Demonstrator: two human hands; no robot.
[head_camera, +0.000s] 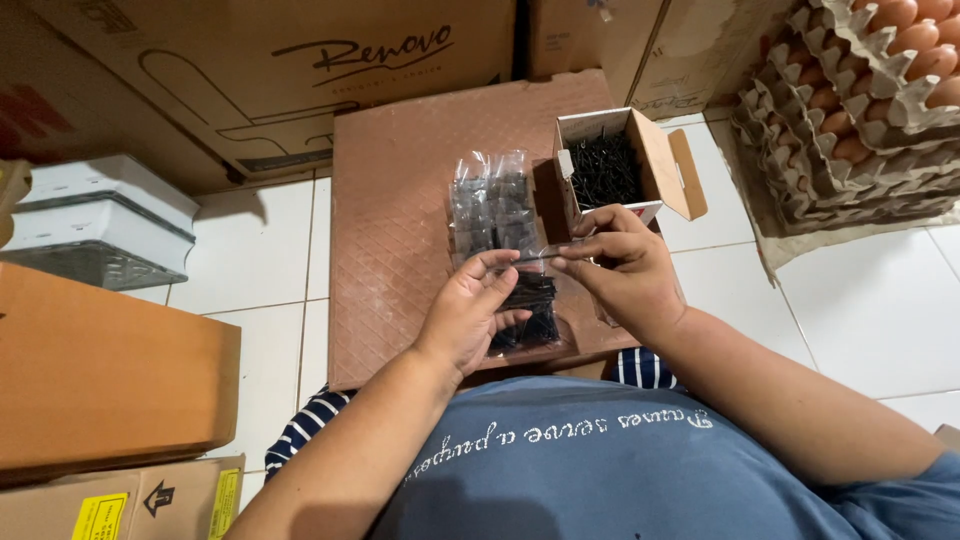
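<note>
Both hands pinch a small clear plastic bag (535, 290) of black screws at its mouth over the brown board (400, 200): left hand (470, 310) at 9 o'clock, right hand (625, 270) at 3, fingertips closed on the film. It looks light, limp and slippery, best gripped along the top edge. Palms hide the bag's lower part, and the open box (615, 165) at 12 holds a dark tangle that is hard to make out
</note>
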